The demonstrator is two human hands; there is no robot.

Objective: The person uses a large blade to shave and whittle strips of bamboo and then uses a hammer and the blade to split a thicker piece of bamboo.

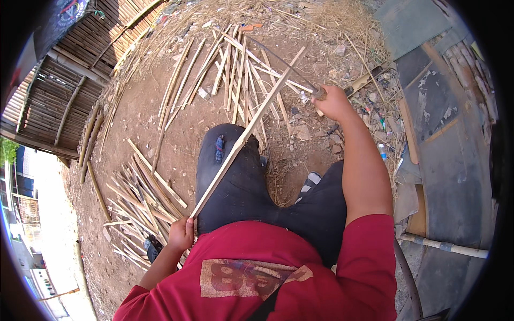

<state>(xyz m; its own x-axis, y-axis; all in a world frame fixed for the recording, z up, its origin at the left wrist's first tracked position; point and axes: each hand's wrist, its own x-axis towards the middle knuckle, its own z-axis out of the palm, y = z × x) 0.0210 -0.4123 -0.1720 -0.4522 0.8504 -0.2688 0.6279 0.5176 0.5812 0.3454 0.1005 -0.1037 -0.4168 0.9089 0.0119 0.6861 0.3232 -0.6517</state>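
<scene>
My left hand (182,234) is closed around the near end of a long, pale split bamboo strip (229,159). The strip slants up and away to the right, passing over my left knee. My right hand (336,102) grips the handle of a long, thin-bladed knife (320,94), out beyond my right knee. Its dark, narrow blade points to the far left and crosses the strip near its far end. Whether blade and strip touch, I cannot tell. Past my knees, loose bamboo strips (231,80) lie on the dirt.
Another heap of strips (144,198) lies beside my left hand, with a dark object (152,246) on it. Dark flat sheets (444,144) and a pale pole (444,246) are at the right. A bamboo-slat structure (48,101) stands far left. Stones and litter dot the ground.
</scene>
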